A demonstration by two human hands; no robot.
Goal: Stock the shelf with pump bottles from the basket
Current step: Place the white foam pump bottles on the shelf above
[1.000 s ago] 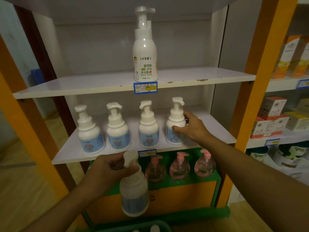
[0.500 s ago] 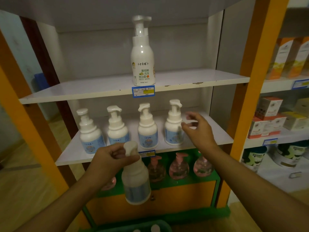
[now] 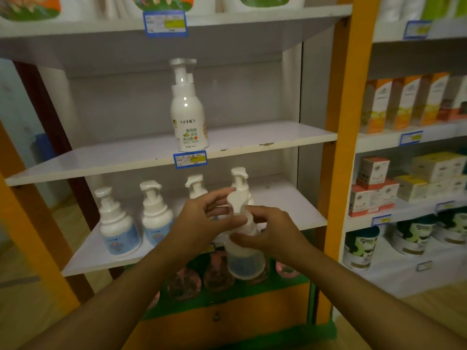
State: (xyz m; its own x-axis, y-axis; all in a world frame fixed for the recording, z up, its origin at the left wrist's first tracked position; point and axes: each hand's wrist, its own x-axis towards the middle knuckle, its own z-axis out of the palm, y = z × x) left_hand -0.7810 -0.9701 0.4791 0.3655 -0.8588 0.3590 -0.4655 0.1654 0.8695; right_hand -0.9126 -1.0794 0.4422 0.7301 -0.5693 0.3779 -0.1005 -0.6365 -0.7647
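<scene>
The held pump bottle point(image 3: 243, 258) looks like matt, frosted plastic. Behind it, the shelf point(image 3: 290, 210) board is smooth and white, faintly glossy. Above that shelf, the tall bottle point(image 3: 188, 122) is shiny white plastic with a printed label.

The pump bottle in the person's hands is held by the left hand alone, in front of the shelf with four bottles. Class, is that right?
Not quite. The head view shows both hands on the pump bottle: the left hand and the right hand. The rest holds.
</scene>
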